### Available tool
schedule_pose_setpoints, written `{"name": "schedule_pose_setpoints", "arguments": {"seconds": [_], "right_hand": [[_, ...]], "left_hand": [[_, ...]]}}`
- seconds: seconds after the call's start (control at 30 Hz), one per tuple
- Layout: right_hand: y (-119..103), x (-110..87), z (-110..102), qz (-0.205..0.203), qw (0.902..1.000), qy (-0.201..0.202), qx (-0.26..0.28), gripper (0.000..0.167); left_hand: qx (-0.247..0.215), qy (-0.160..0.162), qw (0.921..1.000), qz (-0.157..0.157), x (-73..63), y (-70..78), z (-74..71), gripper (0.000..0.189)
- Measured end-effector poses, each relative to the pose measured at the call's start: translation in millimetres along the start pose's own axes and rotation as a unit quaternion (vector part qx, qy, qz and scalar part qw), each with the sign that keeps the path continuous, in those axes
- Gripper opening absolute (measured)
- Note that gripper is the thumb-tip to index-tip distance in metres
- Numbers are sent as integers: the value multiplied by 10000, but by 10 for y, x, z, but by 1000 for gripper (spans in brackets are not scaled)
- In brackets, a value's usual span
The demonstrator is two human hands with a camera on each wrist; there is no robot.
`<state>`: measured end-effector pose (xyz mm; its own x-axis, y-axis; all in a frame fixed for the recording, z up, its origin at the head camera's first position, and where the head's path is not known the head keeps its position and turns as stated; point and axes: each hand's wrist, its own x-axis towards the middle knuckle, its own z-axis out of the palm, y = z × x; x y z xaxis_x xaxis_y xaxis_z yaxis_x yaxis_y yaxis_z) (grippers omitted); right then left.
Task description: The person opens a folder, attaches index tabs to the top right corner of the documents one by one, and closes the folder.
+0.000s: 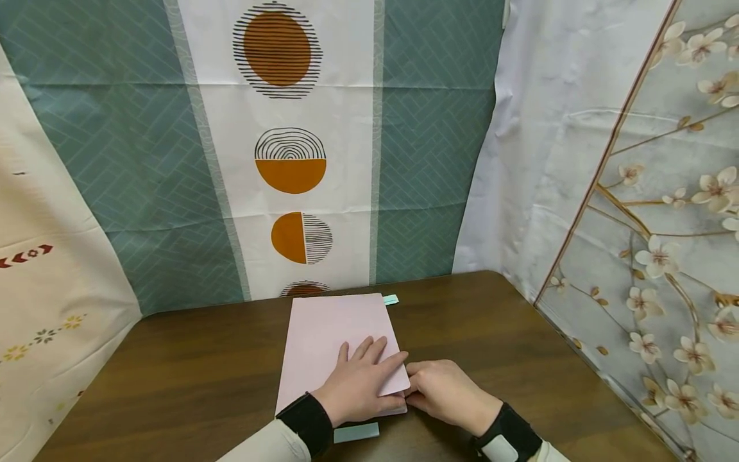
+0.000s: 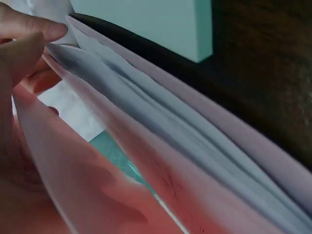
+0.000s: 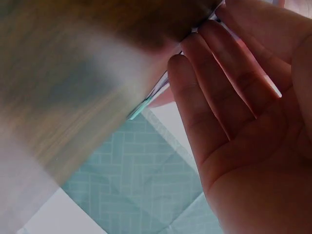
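Observation:
A pale pink folder (image 1: 340,321) lies on the table, its near right corner spread apart into layers. My left hand (image 1: 365,375) lies over the cover with fingers outspread. Its thumb is below the cover's raised near edge, so the cover is between thumb and fingers. At that corner my right hand (image 1: 447,391) pinches the edge with its fingertips. In the left wrist view, whitish sheets (image 2: 161,112) fan out between the pink layers. The right wrist view shows the right fingers meeting the folder edge; what exactly they pinch is hidden.
A mint-green block (image 1: 356,432) sits at the folder's near side, and a small mint-green piece (image 1: 391,299) sticks out at its far right corner. The brown table (image 1: 190,359) backs onto a patterned cloth (image 1: 433,160). A floral cloth (image 1: 664,269) hangs along the right.

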<state>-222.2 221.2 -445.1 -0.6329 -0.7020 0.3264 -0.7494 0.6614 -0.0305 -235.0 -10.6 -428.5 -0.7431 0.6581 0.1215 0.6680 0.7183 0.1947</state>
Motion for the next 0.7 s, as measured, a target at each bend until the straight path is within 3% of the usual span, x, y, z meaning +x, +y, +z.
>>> {"name": "schedule_pose_setpoints", "arguments": {"seconds": [0.13, 0.23, 0.4, 0.53, 0.7], "right_hand": [[32, 2, -16, -53, 9999, 25, 91, 17], [58, 1, -21, -25, 9999, 36, 100, 21], [88, -9, -21, 124, 9997, -94, 166, 23], [97, -26, -16, 245, 9993, -142, 224, 22], [97, -34, -18, 297, 9991, -177, 257, 21]], "left_hand": [[-378, -418, 9984, -67, 28, -48, -31, 86], [-577, -563, 9967, -95, 51, -120, -94, 73], [-137, -301, 9989, -326, 64, -290, -143, 48], [153, -432, 9968, -658, 35, -385, -99, 49], [241, -552, 9949, -807, 12, -418, -47, 52]]}}
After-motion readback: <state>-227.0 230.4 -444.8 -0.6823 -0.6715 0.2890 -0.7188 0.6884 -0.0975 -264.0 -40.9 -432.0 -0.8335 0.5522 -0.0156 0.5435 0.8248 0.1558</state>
